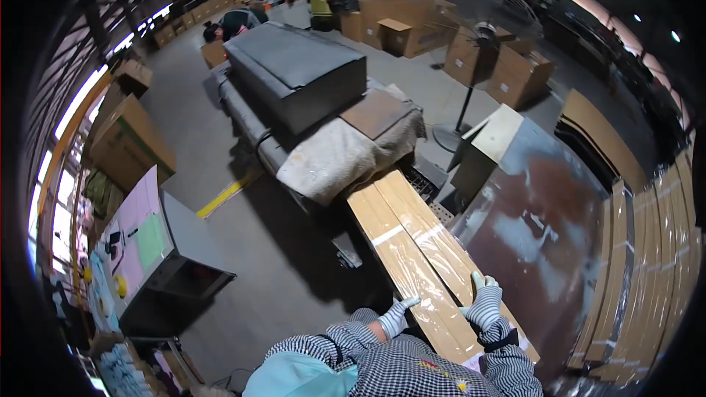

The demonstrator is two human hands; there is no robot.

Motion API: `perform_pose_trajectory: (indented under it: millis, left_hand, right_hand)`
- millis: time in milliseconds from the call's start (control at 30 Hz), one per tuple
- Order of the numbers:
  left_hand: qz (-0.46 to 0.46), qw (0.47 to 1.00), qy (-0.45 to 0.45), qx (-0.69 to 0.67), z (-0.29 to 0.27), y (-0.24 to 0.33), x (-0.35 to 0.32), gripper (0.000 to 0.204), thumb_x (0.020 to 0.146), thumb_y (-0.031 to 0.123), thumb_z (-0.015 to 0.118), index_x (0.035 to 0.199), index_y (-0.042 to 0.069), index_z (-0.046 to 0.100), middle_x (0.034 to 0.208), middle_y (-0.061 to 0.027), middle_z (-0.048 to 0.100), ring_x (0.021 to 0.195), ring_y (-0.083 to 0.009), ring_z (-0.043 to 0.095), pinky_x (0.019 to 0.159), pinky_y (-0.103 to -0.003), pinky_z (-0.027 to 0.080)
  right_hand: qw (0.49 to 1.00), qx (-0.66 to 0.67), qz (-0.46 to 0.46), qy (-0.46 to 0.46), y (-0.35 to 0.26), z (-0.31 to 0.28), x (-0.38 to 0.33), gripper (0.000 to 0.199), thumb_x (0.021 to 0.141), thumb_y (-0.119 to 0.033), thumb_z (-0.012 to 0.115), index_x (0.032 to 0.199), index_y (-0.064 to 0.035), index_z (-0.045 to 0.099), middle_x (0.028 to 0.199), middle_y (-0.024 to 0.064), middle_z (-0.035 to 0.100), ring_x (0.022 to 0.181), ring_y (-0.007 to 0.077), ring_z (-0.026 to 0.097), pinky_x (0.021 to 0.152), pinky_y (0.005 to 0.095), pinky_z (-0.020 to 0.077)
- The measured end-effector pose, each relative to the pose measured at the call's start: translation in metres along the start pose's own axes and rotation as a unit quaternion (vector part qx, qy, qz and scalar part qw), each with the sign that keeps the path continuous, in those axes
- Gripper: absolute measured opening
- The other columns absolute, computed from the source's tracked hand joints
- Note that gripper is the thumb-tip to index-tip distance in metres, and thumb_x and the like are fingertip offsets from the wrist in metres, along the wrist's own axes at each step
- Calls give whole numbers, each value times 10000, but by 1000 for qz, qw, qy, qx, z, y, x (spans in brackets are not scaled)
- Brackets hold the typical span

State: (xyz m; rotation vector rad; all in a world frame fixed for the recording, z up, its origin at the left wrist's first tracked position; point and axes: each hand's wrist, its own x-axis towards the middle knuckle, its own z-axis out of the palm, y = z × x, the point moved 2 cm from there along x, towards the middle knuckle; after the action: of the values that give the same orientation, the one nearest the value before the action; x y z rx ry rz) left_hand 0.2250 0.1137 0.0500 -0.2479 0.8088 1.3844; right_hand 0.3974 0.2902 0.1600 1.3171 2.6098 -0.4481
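Both gloved hands were flat on the long film-wrapped board bundle (419, 257) near centre: left hand (396, 316) fingers spread, right hand (485, 303) gripping its right edge. Brown cartons (401, 26) were stacked far back (some open, contents unclear).

Floor (243, 250) left of boards (419, 250) open; metal sheet (544, 228) blocks right.

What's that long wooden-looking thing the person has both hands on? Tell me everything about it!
It is a long flat pack of light brown boards, wrapped in shiny clear film with pale tape bands across it. It lies slanted, its far end under a grey cloth at a machine, its near end by the person. The gloved left hand and gloved right hand rest on it.
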Motion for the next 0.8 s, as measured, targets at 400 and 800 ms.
perform_pose_trajectory:
  millis: [400, 800]
  left_hand:
    - [1, 999, -2, 32, -74, 70, 102, 1138, 714, 634, 822, 1602, 138, 310, 1684, -84, 249, 1543, -271, 155, 1230, -518, 91]
    - [-37, 998, 0, -43, -30, 136, 50, 805, 825, 380, 828, 1487, 75, 484, 1442, -111, 580, 1296, -280, 553, 1109, -455, 441]
  right_hand:
    - [995, -14, -17, 98, -80, -8, 103, 1105, 446, -473, 958, 1372, -96, 487, 1238, 220, 533, 1188, 397, 516, 1013, 514, 428]
    - [997, -12, 6, 76, -100, -16, 134, 1105, 463, -452, 963, 1400, -89, 504, 1251, 218, 526, 1184, 379, 510, 1024, 484, 446]
